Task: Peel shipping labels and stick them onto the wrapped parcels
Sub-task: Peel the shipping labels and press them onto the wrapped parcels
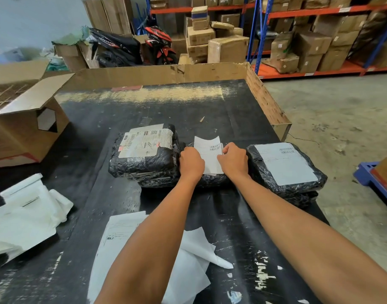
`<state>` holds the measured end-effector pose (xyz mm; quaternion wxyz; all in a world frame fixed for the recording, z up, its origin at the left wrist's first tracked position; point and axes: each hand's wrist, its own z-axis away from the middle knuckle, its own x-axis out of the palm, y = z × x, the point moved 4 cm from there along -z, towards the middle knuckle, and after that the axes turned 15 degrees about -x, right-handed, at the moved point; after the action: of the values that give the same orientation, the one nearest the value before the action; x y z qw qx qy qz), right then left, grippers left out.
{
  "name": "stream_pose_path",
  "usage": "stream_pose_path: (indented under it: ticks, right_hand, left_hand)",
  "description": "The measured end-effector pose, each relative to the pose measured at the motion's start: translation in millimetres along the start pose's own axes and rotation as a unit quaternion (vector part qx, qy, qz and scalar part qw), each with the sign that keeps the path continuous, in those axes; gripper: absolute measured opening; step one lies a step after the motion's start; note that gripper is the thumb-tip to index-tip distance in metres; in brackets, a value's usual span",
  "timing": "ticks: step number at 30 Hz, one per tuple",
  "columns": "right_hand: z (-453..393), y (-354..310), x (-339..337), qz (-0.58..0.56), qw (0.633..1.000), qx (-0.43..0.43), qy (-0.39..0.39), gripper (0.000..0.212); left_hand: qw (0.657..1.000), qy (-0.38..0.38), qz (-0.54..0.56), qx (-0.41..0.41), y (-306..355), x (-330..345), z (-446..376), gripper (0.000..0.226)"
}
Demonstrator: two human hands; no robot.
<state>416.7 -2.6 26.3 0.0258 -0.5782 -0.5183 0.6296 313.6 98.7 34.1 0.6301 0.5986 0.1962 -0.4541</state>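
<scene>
Two bare hands press a white paper shipping label (209, 155) onto a lumpy parcel wrapped in crinkled black plastic film (212, 179) on a scuffed black tabletop (243, 227). The left hand (191, 163) lies with fingers curled on the label's left edge; the right hand (233, 160) pinches its right edge (the far end curls upward). Outside each hand sits another black-wrapped parcel, the left one (144, 161) and the right one (284, 170), both already labelled. Loose white backing sheets (188, 260) lie nearer the body.
</scene>
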Motion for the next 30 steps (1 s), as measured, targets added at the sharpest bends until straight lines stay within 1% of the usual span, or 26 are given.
stream_pose_path:
  ticks: [4,5,8,9,12,15,17,19,21,23,25,27,30]
  right_hand:
    - [2.1,1.7,0.7,0.013,1.000,-0.013,-0.002,0.012]
    - [2.2,2.0,1.1,0.017,1.000,-0.016,-0.003,0.012]
    - [3.0,3.3,3.6,0.034,0.999,-0.022,-0.006,0.011]
    - [2.9,3.6,4.6,0.040,0.999,-0.026,-0.007,0.012]
    - [4.0,1.4,7.0,0.063,0.997,-0.051,-0.006,0.017]
    - [5.3,0.4,13.4,0.090,0.993,-0.082,-0.002,0.025]
    - [4.9,1.5,15.1,0.095,0.992,-0.085,0.010,0.031]
    - [-0.1,2.1,15.4,0.089,0.991,-0.095,0.011,0.035]
    - [-7.5,4.8,16.2,0.078,0.992,-0.101,-0.002,0.042]
    - [-17.9,9.6,19.9,0.080,0.990,-0.108,-0.037,0.048]
    - [-26.2,15.5,27.7,0.084,0.987,-0.114,-0.081,0.053]
    - [-35.0,20.8,37.8,0.084,0.984,-0.113,-0.111,0.060]
    - [-44.5,28.4,46.0,0.088,0.981,-0.104,-0.138,0.060]
  left_hand:
    - [1.000,0.000,-0.014,0.005,-0.5,5.0,0.2,0.033]
    - [1.000,0.001,-0.012,0.004,-0.9,5.6,-0.5,0.036]
    - [1.000,0.002,0.006,0.000,-1.8,5.1,-2.0,0.058]
    - [1.000,0.000,0.006,0.001,-1.9,4.8,-2.7,0.060]
    - [1.000,-0.007,-0.010,0.002,-2.2,6.1,-4.4,0.055]
    - [1.000,-0.007,-0.029,0.008,-1.3,9.7,-3.7,0.056]
    - [0.998,0.012,-0.045,0.035,0.7,13.6,-0.7,0.061]
    - [0.993,0.061,-0.063,0.081,4.6,13.7,0.4,0.069]
    - [0.985,0.087,-0.060,0.139,9.2,13.7,-2.4,0.065]
    - [0.973,0.069,-0.092,0.201,15.0,19.4,-12.6,0.062]
    - [0.959,0.020,-0.161,0.233,15.3,29.2,-24.0,0.060]
    - [0.960,-0.040,-0.188,0.203,10.2,38.9,-37.5,0.052]
    - [0.967,-0.080,-0.170,0.173,4.9,45.7,-47.2,0.055]
